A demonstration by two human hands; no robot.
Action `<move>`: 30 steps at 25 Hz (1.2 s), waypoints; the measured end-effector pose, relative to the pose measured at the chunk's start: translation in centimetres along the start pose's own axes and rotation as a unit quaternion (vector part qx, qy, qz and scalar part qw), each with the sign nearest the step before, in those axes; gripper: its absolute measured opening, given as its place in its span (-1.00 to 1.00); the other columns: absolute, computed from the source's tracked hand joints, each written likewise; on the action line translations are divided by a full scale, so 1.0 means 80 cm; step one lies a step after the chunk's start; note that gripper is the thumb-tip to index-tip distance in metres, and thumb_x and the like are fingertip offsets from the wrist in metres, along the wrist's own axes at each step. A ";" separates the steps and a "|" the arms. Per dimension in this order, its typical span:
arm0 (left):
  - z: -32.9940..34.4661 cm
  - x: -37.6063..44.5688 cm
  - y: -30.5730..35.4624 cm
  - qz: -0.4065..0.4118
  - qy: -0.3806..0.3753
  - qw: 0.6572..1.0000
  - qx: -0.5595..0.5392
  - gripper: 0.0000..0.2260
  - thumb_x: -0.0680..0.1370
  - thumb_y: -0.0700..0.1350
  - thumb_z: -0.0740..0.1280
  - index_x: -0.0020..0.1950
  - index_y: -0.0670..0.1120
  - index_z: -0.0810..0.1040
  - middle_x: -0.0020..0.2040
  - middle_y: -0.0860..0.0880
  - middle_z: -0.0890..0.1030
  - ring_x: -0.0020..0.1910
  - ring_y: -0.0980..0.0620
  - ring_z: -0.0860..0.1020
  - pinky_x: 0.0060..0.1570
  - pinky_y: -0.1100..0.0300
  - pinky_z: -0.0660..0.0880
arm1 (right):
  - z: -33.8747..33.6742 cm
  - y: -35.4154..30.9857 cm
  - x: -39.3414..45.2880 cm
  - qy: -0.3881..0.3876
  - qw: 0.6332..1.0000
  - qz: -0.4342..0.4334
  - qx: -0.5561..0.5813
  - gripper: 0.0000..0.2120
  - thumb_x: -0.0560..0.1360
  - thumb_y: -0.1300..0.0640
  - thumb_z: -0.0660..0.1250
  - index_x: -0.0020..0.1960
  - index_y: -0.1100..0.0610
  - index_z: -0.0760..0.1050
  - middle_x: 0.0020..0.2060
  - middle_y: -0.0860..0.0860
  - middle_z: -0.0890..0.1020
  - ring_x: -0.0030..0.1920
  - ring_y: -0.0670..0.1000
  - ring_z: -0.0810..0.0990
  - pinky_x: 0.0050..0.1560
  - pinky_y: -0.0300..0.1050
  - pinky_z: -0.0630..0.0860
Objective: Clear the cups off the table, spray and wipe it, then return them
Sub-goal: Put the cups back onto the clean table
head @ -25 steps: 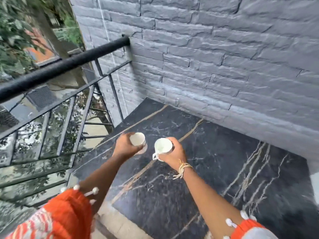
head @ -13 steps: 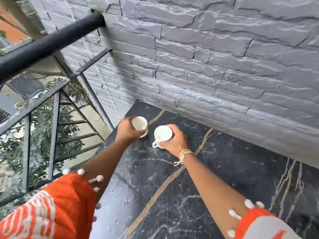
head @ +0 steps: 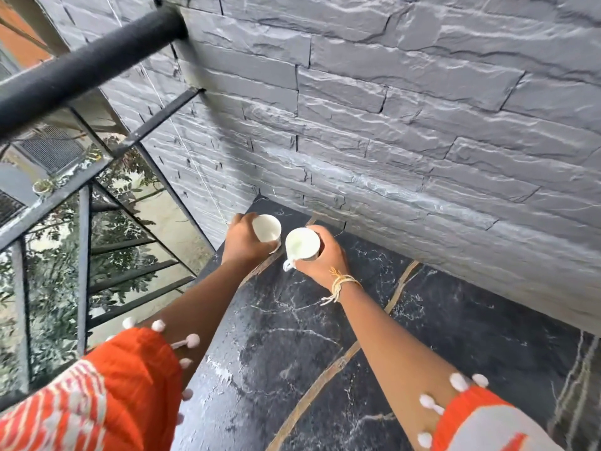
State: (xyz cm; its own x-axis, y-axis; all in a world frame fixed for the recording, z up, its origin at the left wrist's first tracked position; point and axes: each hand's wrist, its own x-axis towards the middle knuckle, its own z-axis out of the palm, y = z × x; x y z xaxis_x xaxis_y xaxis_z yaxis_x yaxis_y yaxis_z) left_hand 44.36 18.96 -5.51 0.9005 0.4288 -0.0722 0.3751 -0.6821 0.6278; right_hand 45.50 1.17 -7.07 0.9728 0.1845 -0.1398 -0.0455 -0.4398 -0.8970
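Two white cups are held side by side low over the far left corner of a black marble table (head: 292, 346) with tan veins. My left hand (head: 244, 242) grips the left cup (head: 267, 228) round its side, tilted toward me. My right hand (head: 320, 258) holds the right cup (head: 302, 244) round its body, with the cup's handle pointing toward me. Both cups look empty. Whether either cup's base touches the tabletop is hidden by my hands.
A grey stone-brick wall (head: 406, 131) runs along the table's far edge. A black metal railing (head: 81, 73) with glass panels borders the left side, close to the table's corner. Wet-looking sheen shows on the marble near me.
Both hands have carried the cups away from me toward the table's far left corner by the wall, and lower toward the surface. The view has tipped downward and closer.
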 end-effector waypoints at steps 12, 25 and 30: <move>0.009 -0.061 -0.013 -0.077 0.006 0.996 -0.050 0.05 0.26 -0.07 0.62 0.55 -0.04 0.00 0.38 -0.21 0.19 0.38 -0.20 0.30 0.40 0.00 0.24 | 0.020 0.028 -0.043 -0.009 0.992 0.110 -0.065 -0.01 0.27 0.23 0.53 0.54 0.11 0.03 0.46 0.08 0.30 0.45 0.09 0.27 0.43 0.03 0.28; -0.057 -0.366 -0.056 -0.056 -0.092 0.993 0.043 -0.13 0.41 -0.02 0.50 0.55 -0.07 0.04 0.39 -0.22 0.26 0.39 -0.23 0.31 0.35 -0.08 0.33 | 0.012 0.006 -0.324 -0.164 0.957 0.081 -0.226 -0.26 0.37 0.15 0.47 0.45 0.09 0.21 0.35 0.10 0.39 0.34 0.15 0.41 0.34 0.02 0.39; -0.094 -0.518 -0.109 -0.081 -0.077 0.993 0.046 -0.25 0.43 -0.02 0.48 0.50 -0.14 0.17 0.35 -0.24 0.32 0.38 -0.23 0.34 0.32 0.01 0.30 | 0.038 0.000 -0.458 -0.202 0.944 0.040 -0.256 -0.34 0.37 0.21 0.45 0.41 0.17 0.30 0.24 0.20 0.48 0.27 0.20 0.47 0.25 -0.07 0.44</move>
State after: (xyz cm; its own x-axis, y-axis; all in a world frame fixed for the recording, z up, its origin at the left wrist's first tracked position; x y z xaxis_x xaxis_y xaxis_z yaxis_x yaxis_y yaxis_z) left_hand 2.14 11.59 -2.20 0.8468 0.4472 -0.2880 0.5302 -0.6661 0.5246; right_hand 9.18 -2.91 -3.22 0.8000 0.4072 -0.4406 0.1005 -0.8150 -0.5707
